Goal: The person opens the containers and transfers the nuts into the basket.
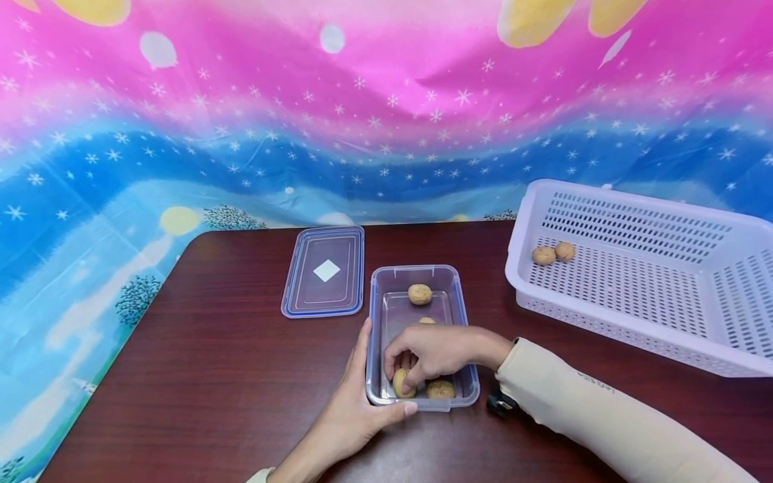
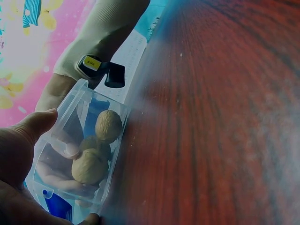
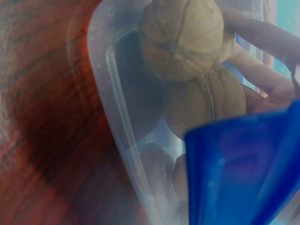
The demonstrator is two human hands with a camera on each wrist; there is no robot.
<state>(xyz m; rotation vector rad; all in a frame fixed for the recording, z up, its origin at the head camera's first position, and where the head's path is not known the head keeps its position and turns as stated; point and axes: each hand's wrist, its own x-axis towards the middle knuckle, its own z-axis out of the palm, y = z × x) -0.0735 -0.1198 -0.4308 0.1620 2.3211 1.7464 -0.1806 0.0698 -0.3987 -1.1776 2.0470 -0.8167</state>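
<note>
A clear plastic food container (image 1: 417, 271) stands on the table with several walnuts inside. My left hand (image 1: 353, 409) holds its near left corner, thumb along the front rim and fingers along the left wall. Reaching over the right wall, my right hand (image 1: 431, 350) has thumb and fingers around a walnut (image 1: 404, 383) near the front left corner. Beside that one lies another walnut (image 1: 440, 390). A third walnut (image 1: 419, 294) sits toward the back, and one more is mostly hidden behind the right hand. In the left wrist view, walnuts (image 2: 89, 166) show through the wall.
The container's lid (image 1: 326, 295), blue-edged with a white diamond label, lies flat at the back left. To the right stands a lilac perforated basket (image 1: 634, 335) with two walnuts (image 1: 543, 255) in its left end. A patterned cloth (image 1: 386, 134) hangs behind the dark wooden table (image 1: 199, 376).
</note>
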